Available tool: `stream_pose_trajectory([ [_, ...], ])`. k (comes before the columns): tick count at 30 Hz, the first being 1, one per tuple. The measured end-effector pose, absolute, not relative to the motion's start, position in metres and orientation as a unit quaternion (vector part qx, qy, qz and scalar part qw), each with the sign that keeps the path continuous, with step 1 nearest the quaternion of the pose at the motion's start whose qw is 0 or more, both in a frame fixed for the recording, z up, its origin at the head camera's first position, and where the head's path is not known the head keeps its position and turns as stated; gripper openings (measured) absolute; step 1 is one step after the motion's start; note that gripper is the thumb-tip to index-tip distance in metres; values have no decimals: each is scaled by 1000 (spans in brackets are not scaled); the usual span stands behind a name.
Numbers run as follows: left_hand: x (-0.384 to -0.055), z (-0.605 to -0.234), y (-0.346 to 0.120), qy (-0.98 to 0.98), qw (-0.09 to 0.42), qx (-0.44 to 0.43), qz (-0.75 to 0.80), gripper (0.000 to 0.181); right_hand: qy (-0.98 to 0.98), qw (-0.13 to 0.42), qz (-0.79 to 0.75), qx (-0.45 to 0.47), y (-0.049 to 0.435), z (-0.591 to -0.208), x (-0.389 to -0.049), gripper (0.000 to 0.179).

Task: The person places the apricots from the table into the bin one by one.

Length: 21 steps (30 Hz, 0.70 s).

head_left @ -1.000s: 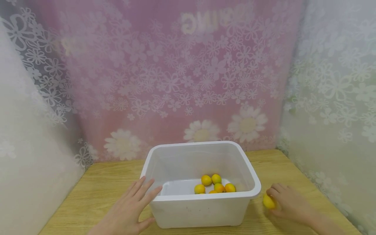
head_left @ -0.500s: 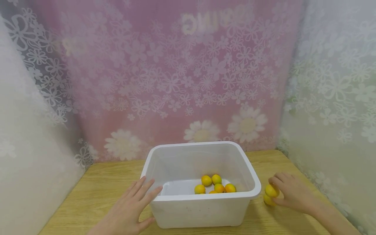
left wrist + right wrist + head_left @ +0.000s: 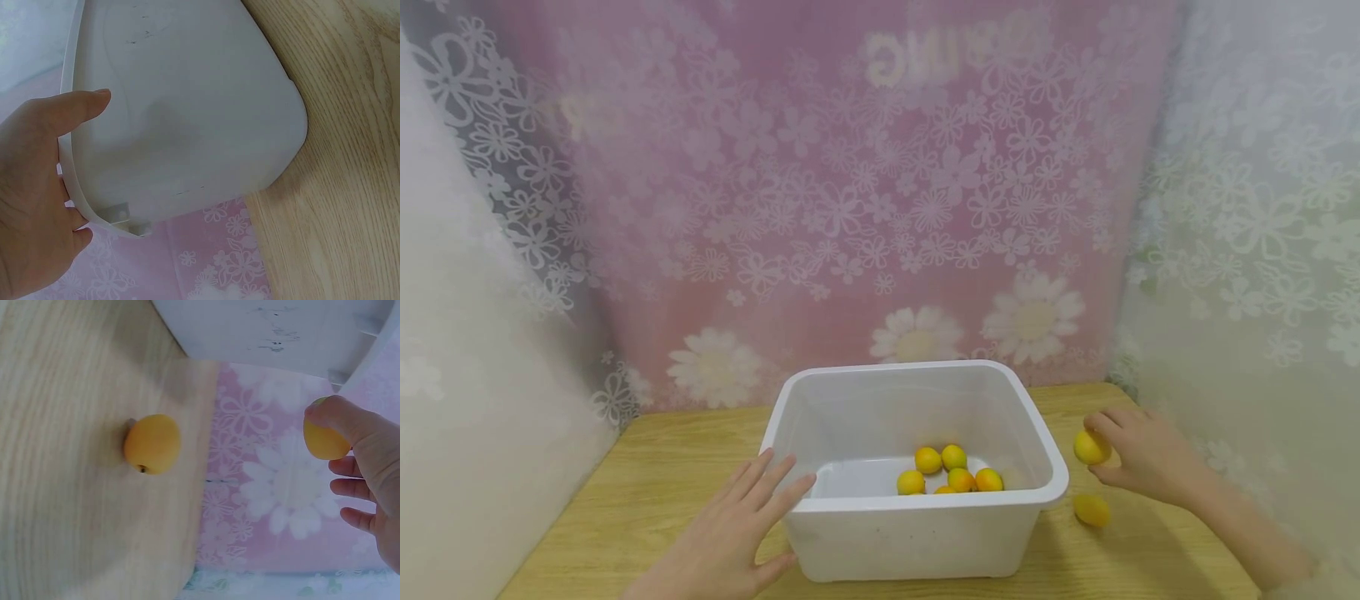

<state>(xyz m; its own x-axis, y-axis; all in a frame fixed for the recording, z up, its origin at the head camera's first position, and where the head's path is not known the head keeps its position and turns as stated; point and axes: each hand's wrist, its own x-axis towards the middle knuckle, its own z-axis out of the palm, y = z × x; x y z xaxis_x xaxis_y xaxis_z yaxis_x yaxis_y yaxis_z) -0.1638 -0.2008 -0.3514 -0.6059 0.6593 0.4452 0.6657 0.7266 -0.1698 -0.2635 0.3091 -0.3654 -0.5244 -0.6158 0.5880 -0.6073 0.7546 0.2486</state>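
My right hand (image 3: 1150, 454) pinches a small round yellow fruit (image 3: 1092, 447) between thumb and fingers, raised to the right of a white plastic tub (image 3: 917, 537). A greenish patch shows on this fruit (image 3: 326, 439) in the right wrist view. Below it, a second yellow-orange fruit (image 3: 1092, 510) lies on the table, its small stem dimple visible in the right wrist view. At the tub's front left corner, my left hand (image 3: 722, 525) rests with spread, fairly straight fingers over the rim; its thumb (image 3: 87, 107) lies in front of the outer wall.
Several yellow-orange fruits, one of them a greenish fruit (image 3: 960, 480), lie in the tub's right part; the front rim hides some of them. The wooden table (image 3: 692, 442) meets a pink flowered curtain (image 3: 820, 208) behind and pale flowered sheets at both sides.
My right hand has lifted one fruit up and away from another, which stays on the table and now shows fully. The left hand and the tub have stayed put.
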Motion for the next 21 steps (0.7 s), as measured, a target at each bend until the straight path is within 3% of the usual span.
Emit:
stream_pose_trajectory([
  [21, -166, -349, -204, -890, 246, -385, 0, 75, -903, 292, -14, 315, 295, -316, -278, 37],
])
